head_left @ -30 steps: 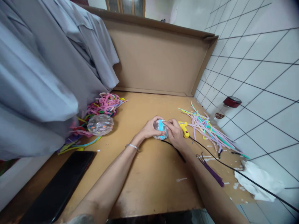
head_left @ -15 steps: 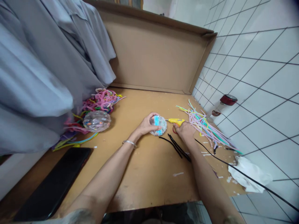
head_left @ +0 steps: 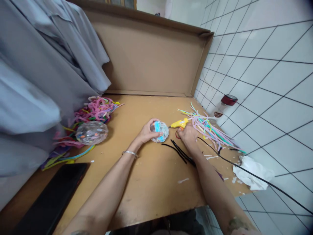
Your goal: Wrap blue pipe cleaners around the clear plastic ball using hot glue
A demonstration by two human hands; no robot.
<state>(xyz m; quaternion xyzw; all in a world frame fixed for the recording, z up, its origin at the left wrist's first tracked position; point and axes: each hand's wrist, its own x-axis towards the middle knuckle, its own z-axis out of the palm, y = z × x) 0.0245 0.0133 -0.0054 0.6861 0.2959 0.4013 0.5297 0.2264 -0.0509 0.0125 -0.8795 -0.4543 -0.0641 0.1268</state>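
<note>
My left hand [head_left: 148, 131] is closed around a small round clear ball [head_left: 164, 133] with a light-blue band across it and rough, pale covering on its right side. In my right hand [head_left: 189, 134] is a yellow hot glue gun [head_left: 179, 123], gripped by its handle. Its nozzle points left and reaches the ball's right edge; whether it touches cannot be made out. Several black pipe cleaners [head_left: 179, 152] lie on the table just below, between the two hands.
A second clear ball [head_left: 92, 133] sits left beside a heap of pink and mixed pipe cleaners [head_left: 100, 107]. Pastel pipe cleaners [head_left: 207, 125], a red-lidded jar [head_left: 223, 106] and crumpled tissue [head_left: 254, 173] are right. A black phone [head_left: 52, 199] lies front left; the black cord [head_left: 234, 166] trails right.
The glue gun's nozzle has tilted downward and come closer to the ball. The whole view has shifted slightly, and both hands keep their holds.
</note>
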